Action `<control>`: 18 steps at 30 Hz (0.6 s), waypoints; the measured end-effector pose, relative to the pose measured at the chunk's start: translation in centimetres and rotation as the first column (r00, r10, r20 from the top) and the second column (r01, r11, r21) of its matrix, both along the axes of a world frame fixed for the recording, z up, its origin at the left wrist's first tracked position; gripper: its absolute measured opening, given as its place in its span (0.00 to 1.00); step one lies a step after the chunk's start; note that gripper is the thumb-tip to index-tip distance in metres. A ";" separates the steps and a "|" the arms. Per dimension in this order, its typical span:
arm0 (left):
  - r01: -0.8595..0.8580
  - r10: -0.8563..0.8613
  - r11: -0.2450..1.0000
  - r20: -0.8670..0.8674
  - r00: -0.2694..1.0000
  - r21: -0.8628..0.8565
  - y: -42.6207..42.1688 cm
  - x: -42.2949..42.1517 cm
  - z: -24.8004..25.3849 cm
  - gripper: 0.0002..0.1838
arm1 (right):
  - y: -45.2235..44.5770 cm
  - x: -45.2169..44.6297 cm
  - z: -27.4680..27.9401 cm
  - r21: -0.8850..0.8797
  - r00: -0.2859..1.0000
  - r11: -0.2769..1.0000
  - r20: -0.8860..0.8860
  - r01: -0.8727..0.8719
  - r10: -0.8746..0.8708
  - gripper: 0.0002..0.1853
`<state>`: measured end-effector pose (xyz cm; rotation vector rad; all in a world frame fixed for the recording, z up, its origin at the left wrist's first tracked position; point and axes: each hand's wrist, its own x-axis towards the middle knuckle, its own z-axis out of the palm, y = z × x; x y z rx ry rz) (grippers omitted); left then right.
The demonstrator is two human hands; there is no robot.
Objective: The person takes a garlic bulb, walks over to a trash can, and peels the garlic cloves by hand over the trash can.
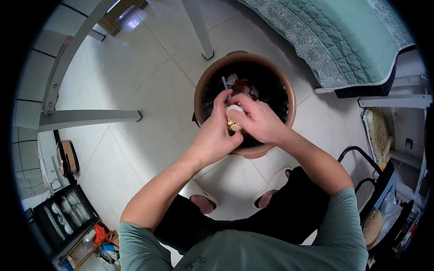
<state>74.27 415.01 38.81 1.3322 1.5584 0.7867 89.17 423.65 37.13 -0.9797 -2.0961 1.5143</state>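
Observation:
Over a brown round bin (200,86) lined with a black bag, my two hands meet around a small pale lump that looks like a garlic bulb (235,118), whitish on top and yellowish-brown below. My left hand (214,131) cups it from the left, thumb below and index finger stretched up along its side. From the right, my right hand (257,118) grips it with bent fingers and the thumb across it. The fingers hide part of the bulb. Inside the bin, beyond my fingertips, lie scraps of refuse (242,83) in white and red.
A grey metal table leg (199,29) stands just behind the bin, another (90,119) to the left. A bed with a green quilted cover (325,40) is at upper right. A black-handled cart (377,198) sits lower right, an open drawer of utensils (65,214) lower left.

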 end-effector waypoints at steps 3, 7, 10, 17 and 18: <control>0.006 -0.005 1.000 0.078 0.997 -0.019 -0.2 0.4 0.4 0.49 | -0.3 -0.2 0.1 0.041 0.998 0.998 0.037 -0.054 0.052 0.20; -0.040 0.040 0.999 0.119 0.992 -0.002 -0.4 1.0 -0.3 0.49 | -0.3 -0.2 -0.1 0.098 1.000 0.995 0.000 -0.023 0.023 0.19; -0.041 0.068 0.992 0.245 0.967 -0.116 -0.3 1.1 0.0 0.47 | -0.6 -0.2 -0.6 0.076 1.000 0.997 -0.014 0.021 -0.020 0.18; -0.078 0.069 0.997 0.272 0.960 0.022 -0.3 0.5 -1.3 0.47 | 0.5 0.5 -0.5 -0.212 0.996 0.976 -0.061 0.054 -0.068 0.17; -0.081 0.076 0.997 0.221 0.972 0.013 -0.3 0.3 -1.3 0.47 | 0.7 0.7 0.0 -0.240 0.998 0.969 -0.032 0.051 -0.060 0.17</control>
